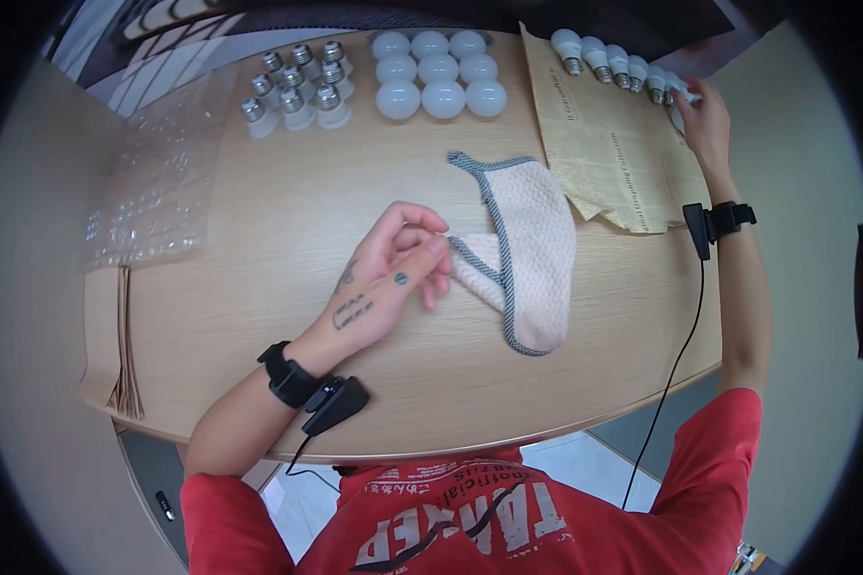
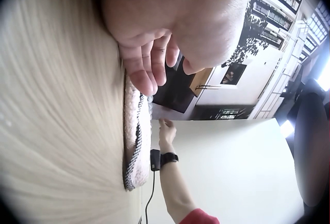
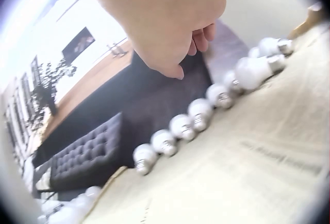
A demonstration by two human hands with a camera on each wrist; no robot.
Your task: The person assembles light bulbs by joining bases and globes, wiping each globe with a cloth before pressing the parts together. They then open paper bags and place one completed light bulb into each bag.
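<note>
My left hand (image 1: 393,273) is over the middle of the table, fingers loosely bent and thumb apart from them. Its fingertips overlap the tip of a folded pale pink cloth (image 1: 537,249) with grey striped edging. In the left wrist view the cloth (image 2: 138,147) lies below these fingers. My right hand (image 1: 708,129) reaches to the far right, at the end of a row of light bulbs (image 1: 618,65) on printed brown paper (image 1: 604,144). In the right wrist view this hand (image 3: 175,28) hovers above the row, no bulb between thumb and fingers. One bulb (image 3: 252,73) lies in front of the others.
Round white bulbs (image 1: 438,69) stand in a block at the back, beside several bulbs with metal screw bases (image 1: 295,91) pointing up. Clear bubble wrap (image 1: 153,182) lies at the left, near folded brown paper bags (image 1: 110,335). A cable (image 1: 676,364) hangs from the right wrist camera.
</note>
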